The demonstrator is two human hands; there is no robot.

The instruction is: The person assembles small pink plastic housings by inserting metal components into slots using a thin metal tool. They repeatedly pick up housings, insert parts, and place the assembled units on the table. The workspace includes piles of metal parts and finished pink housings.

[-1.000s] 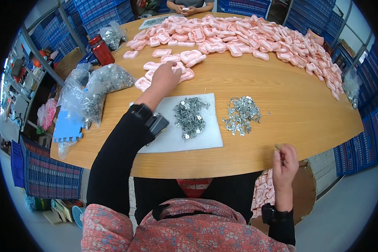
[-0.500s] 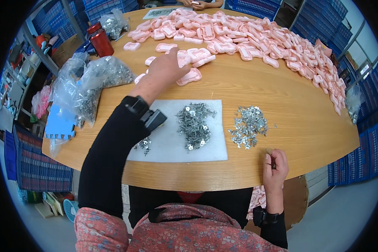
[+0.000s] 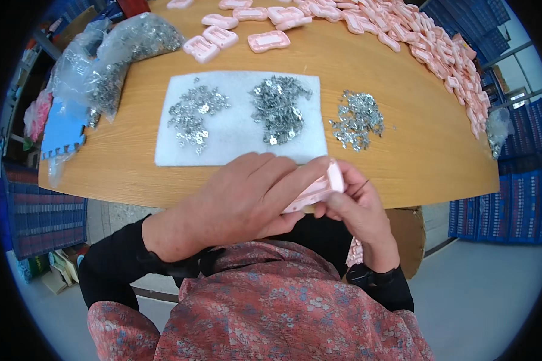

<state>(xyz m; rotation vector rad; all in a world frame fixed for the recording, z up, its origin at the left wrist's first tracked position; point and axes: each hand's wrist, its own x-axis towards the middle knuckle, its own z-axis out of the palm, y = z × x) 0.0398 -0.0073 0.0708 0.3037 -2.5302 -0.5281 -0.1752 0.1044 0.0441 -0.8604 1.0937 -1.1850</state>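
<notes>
Near the table's front edge, my left hand [image 3: 241, 192] is closed round a pink plastic casing [image 3: 318, 189], its fingers lying over the upper side. My right hand [image 3: 361, 210] meets the casing's right end, thumb at the lower edge and fingers curled behind it. Whether those curled fingers hold anything small as well is hidden. Just beyond lies a white foam mat [image 3: 238, 150] with two heaps of small metal parts, a looser left heap [image 3: 197, 111] and a denser right heap [image 3: 277, 111]. Flat shiny metal pieces [image 3: 358, 117] form another heap on the wood, right of the mat.
Several loose pink casings [image 3: 269, 41] lie beyond the mat, and a big pile of casings [image 3: 415, 51] curves along the far right. Clear bags of metal parts [image 3: 111, 66] stand at the left by a blue foam tile [image 3: 63, 129]. Blue crates [image 3: 506, 204] surround the table.
My left hand has come back from the loose casings with one in it, down to the front edge. My right hand has moved left and up to meet it. The view has tilted lower.
</notes>
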